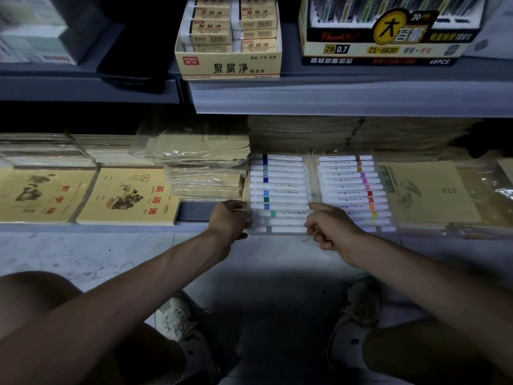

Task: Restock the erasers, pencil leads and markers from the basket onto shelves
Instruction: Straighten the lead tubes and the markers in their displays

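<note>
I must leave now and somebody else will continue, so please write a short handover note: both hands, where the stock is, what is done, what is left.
Left hand: grips the left edge of the clear marker case.
Right hand: curled at the case's front middle; grip unclear.
The case lies flat on the lower shelf, between exercise-book stacks. Eraser box and pencil lead box stand on the upper shelf.
Done: all three kinds are on shelves.
Left: probably settle the case, let go, then check the basket, which is not in view.
</note>
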Action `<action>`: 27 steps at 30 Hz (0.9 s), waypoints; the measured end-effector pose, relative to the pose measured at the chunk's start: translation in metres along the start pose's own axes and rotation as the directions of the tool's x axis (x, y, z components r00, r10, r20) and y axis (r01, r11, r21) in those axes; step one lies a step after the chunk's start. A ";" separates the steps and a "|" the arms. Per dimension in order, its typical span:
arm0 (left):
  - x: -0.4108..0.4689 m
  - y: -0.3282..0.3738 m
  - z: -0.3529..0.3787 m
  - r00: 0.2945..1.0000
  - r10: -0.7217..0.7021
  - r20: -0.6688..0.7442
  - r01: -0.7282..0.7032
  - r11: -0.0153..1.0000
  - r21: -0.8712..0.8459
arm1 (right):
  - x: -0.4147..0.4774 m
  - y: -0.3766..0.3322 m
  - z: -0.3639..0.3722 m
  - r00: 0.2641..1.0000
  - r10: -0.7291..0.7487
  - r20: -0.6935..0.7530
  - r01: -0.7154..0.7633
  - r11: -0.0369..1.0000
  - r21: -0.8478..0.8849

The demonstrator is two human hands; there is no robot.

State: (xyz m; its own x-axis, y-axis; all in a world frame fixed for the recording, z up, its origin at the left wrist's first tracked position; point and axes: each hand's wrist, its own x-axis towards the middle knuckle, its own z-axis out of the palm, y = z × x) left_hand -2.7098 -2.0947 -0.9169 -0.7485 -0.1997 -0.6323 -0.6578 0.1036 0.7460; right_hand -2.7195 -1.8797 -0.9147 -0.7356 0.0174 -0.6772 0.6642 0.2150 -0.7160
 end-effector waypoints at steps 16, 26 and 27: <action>-0.007 0.000 0.003 0.998 -0.063 -0.015 0.061 0.989 -0.131 | 0.001 -0.003 0.002 0.981 0.158 0.113 -0.184 0.940 0.286; -0.013 -0.004 -0.003 0.998 -0.050 0.049 0.055 0.991 -0.120 | -0.015 0.011 0.005 1.000 0.007 -0.017 -0.006 0.999 0.045; -0.014 -0.006 -0.003 0.997 -0.061 0.052 0.067 0.991 -0.119 | -0.017 0.013 0.006 1.000 0.005 -0.017 -0.004 0.999 0.042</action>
State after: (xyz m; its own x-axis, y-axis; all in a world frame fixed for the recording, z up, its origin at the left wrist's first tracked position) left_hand -2.6951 -2.0955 -0.9124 -0.7105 -0.1551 -0.6864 -0.6915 -0.0268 0.7218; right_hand -2.6976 -1.8828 -0.9133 -0.7346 0.0349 -0.6776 0.6722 0.1734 -0.7198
